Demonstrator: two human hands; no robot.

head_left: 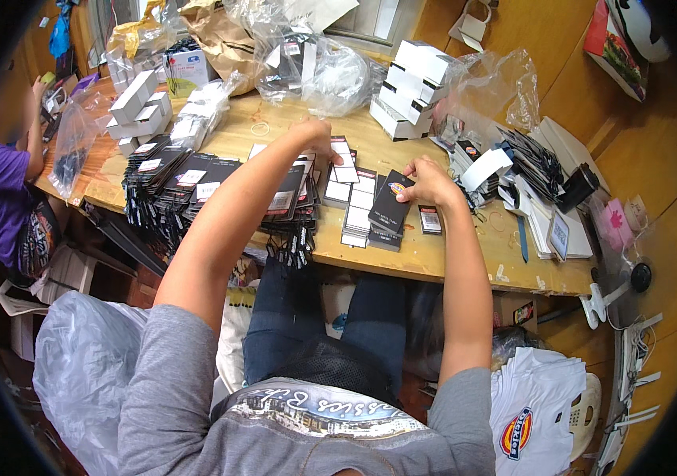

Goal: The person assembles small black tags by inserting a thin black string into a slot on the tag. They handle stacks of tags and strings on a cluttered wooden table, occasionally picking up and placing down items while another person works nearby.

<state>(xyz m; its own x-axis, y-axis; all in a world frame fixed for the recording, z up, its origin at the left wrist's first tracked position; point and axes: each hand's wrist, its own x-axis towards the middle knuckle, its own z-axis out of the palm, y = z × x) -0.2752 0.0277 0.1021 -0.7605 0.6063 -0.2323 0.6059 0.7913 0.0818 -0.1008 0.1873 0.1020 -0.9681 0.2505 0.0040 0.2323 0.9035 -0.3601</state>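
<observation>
Yellow wooden tabletop [418, 252]: black rectangular card tag [384, 210] is edge-pinched by half-closed right hand [433, 183] over similar black tags [386, 239], likely keeping its face clear; white-panelled card [346, 173] is reached by curled left hand [318, 135], grip can't be told.

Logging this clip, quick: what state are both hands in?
Left hand: by white-and-black rectangular card tags; grip can't be told.
Right hand: closed on a black rectangular card tag.
</observation>
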